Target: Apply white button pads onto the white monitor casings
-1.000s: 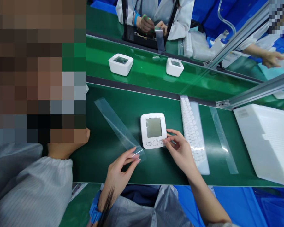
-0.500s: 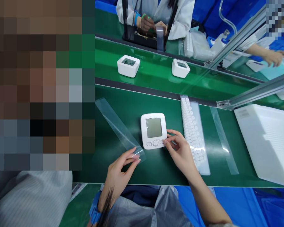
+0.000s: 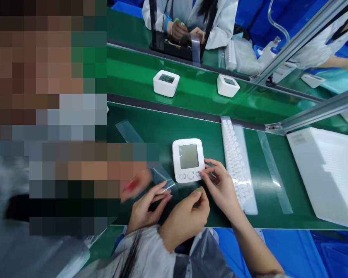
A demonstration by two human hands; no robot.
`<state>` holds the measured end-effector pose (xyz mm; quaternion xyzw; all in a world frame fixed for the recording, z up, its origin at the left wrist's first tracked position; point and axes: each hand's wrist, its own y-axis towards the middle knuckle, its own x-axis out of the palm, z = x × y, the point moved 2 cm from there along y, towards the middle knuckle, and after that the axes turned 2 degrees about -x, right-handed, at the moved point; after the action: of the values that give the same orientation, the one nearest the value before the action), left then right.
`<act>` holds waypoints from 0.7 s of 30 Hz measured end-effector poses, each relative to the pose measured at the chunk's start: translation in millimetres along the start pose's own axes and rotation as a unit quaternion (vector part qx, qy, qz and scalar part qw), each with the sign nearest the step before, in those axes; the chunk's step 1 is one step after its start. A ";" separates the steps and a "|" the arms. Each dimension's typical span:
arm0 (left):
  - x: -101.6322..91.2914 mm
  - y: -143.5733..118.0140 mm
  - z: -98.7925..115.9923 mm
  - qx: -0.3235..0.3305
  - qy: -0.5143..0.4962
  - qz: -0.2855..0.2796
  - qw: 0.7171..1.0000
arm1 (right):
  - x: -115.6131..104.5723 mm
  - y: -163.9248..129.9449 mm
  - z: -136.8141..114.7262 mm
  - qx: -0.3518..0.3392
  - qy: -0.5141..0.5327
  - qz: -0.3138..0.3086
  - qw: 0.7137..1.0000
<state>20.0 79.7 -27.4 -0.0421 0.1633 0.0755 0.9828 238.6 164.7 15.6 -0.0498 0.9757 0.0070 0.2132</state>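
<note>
White device (image 3: 188, 156) is positioned face up over the green tabletop (image 3: 159, 131), taken as clock centre; marks on its buttons cannot be read. At 10 o'clock, clear strip (image 3: 130, 131) is laid diagonally, partly covered at 8 by a co-worker's blurred hand (image 3: 139, 183). Strip's lower end is touched at 7 by left-hand fingertips, left hand (image 3: 143, 208) loosely bent; whether pinched cannot be told. At 6, co-worker's nearer hand (image 3: 188, 216) is curled. At 4, device's right edge is grasped by right hand (image 3: 224, 189). Toward 3, sheet of white round pieces (image 3: 234, 162), second clear strip (image 3: 274, 173) and white tray (image 3: 327, 162) are set; tray label (image 3: 299, 138) illegible.
</note>
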 end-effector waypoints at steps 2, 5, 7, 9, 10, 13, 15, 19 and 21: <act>-2.1 0.7 -0.5 0.043 0.007 0.006 0.999 | 0.1 1.0 -1.2 0.002 0.003 0.002 1.000; -4.3 2.1 -0.5 0.063 0.029 0.006 0.998 | -0.2 3.0 -3.3 0.005 0.009 0.003 1.000; -4.5 2.5 0.2 0.065 0.037 0.000 0.997 | -0.7 3.8 -3.8 0.006 0.020 0.005 1.000; -3.9 2.6 0.8 0.062 0.031 0.002 0.998 | -1.3 3.5 -3.1 0.008 0.036 0.008 0.999; -3.2 2.7 1.0 0.060 0.024 0.005 0.998 | -1.6 3.0 -2.3 0.011 0.042 0.011 0.999; -1.4 3.2 0.9 0.057 0.008 0.017 0.998 | -2.6 1.2 0.2 0.017 0.052 0.020 0.998; -1.8 3.3 -0.2 0.064 0.025 0.019 0.997 | -2.7 0.4 1.0 0.013 0.049 0.027 0.998; -5.5 -0.6 -5.1 0.088 0.055 0.011 0.995 | -1.1 0.1 0.7 0.004 0.058 0.045 0.997; -3.1 -2.9 -4.5 0.104 0.094 0.027 0.990 | -0.4 -0.3 1.1 0.005 0.077 0.055 0.996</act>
<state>16.1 75.9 -30.5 0.0580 0.2627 0.0799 0.9598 239.5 164.5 14.8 0.0047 0.9905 0.0105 0.1373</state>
